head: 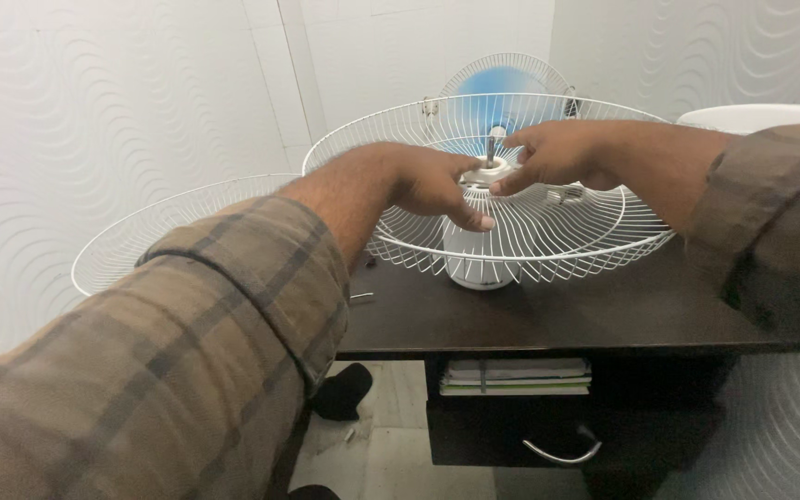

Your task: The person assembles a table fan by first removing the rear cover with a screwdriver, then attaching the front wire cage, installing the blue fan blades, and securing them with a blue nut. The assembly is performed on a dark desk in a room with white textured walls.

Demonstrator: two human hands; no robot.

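Observation:
A white wire fan guard (pixel 567 231) sits bowl-like on a white motor housing (pixel 474 264) on a dark table (pixel 604 306). A metal shaft (pixel 492 145) sticks up from the white hub in the guard's middle. My left hand (pixel 432 185) reaches into the guard, fingers curled on the hub's left side. My right hand (pixel 557 153) comes in from the right and its fingertips touch the hub beside the shaft. Neither hand lifts anything free.
A second white wire guard (pixel 131 236) lies at the left, against the wall. Another fan with blue blades (pixel 502 88) stands at the back. Under the table are stacked papers (pixel 516 375) and a drawer with a metal handle (pixel 562 454). A small screw (pixel 361 297) lies on the tabletop.

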